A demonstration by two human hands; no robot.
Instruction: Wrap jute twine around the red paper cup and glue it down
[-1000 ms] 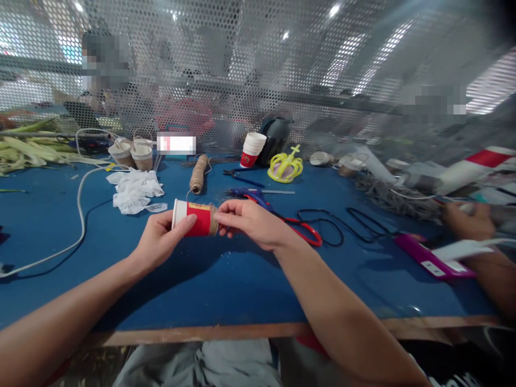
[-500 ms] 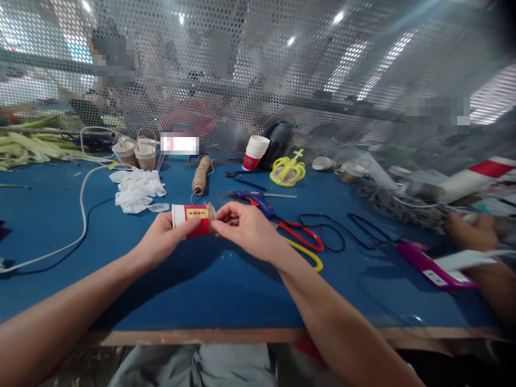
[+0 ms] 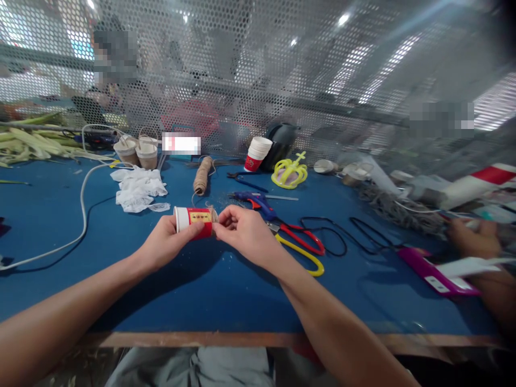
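Cup [image 3: 195,221] turned in hands [image 3: 171,237] [image 3: 246,234] (label [image 3: 201,216] showing) | blue tabletop [image 3: 193,301] | perforated screen [image 3: 226,64] behind

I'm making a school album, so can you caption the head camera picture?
Left hand holds a paper cup sideways; right hand touches twine at its narrow end.

The left hand [image 3: 169,236] and right hand [image 3: 248,231] are bare, and so are the forearms [image 3: 105,279]. At the bottom centre of the frame, loose grey clothing [image 3: 236,366] shows, creased into folds, darker at left and paler toward the middle.
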